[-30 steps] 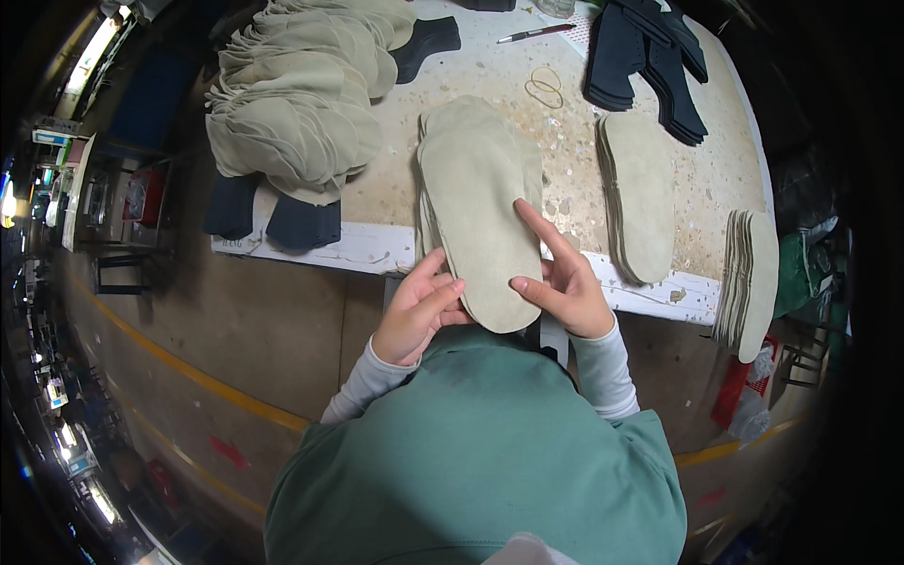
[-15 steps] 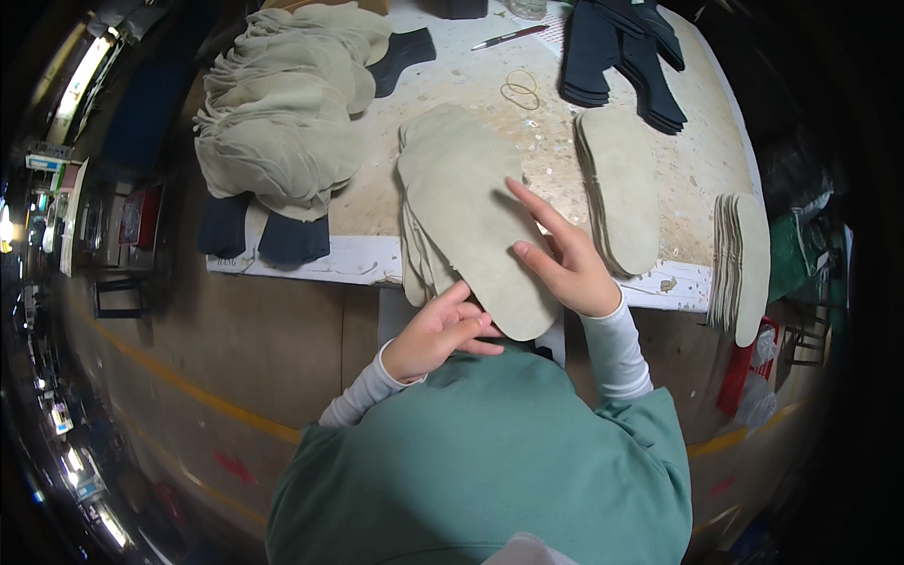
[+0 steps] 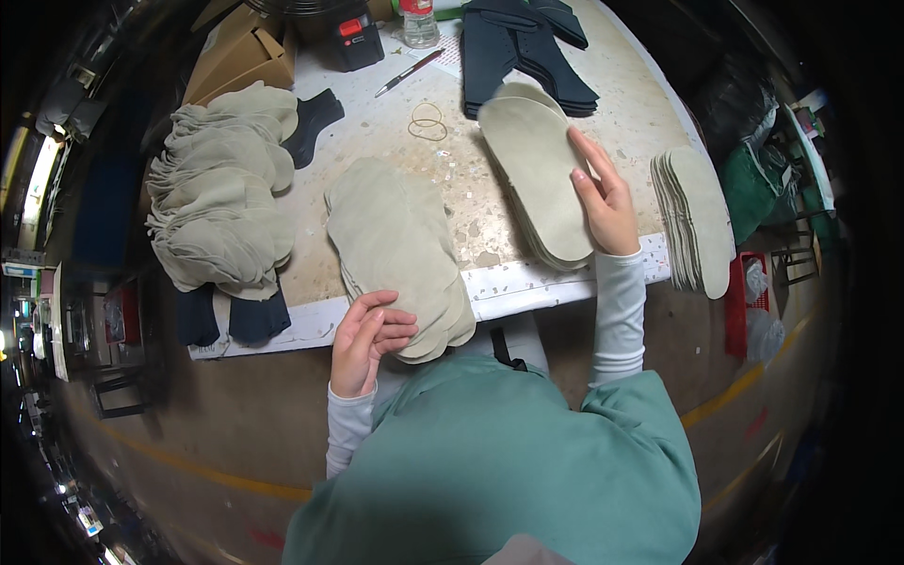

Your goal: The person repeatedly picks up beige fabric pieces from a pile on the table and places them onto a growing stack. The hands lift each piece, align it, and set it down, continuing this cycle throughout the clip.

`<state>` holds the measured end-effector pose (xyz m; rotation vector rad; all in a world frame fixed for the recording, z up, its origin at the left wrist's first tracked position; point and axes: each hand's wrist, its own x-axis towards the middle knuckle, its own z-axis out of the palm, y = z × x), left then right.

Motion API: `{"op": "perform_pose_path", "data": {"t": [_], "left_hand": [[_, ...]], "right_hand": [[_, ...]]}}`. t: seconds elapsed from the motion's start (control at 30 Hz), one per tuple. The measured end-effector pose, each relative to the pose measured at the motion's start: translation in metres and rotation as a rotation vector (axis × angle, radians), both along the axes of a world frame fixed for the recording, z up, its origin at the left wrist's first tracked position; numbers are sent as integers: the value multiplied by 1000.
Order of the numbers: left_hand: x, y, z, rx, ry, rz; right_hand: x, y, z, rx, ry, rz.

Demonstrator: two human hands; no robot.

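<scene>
A fanned stack of beige sole-shaped pieces (image 3: pixel 395 254) lies at the table's near edge and overhangs it. My left hand (image 3: pixel 367 341) rests against its lower left end, fingers curled on the edge. My right hand (image 3: pixel 603 198) lies flat on a beige sole-shaped piece (image 3: pixel 537 160) atop a second neat stack to the right, fingers straight and pressed on it.
A big heap of beige pieces (image 3: pixel 221 198) fills the table's left. Dark pieces (image 3: pixel 518 52) lie at the back, with a pen (image 3: pixel 408 73), rubber bands (image 3: pixel 427 121), a bottle (image 3: pixel 419 24). Another upright beige stack (image 3: pixel 697 221) stands at the right edge.
My right hand has carried a beige piece from the near stack to the right stack. My left hand stays at the near stack's lower end.
</scene>
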<state>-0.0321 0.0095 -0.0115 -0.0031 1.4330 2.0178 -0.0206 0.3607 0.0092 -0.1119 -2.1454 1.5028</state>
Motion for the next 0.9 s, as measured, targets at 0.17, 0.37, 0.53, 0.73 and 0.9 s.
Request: {"op": "perform_pose_path", "data": {"t": [0.17,0.37,0.53,0.73,0.9], "left_hand": [[-4,-3,-4,33,-2,-20],[1,-2,0,26,-8,30],[-7,-20,2,51,123,70],[-16,-40,-1,-272,232,180],[-3,-34,1,-394,325,-48]], "right_hand": [[7,16,-36,-39,-108,-79],[22,12,-27,44,-139,-130],[45,-5,-2,438,-191,-319],[48,-49,23,321,-205,-113],[32,-106,11,65,-260,426]]}}
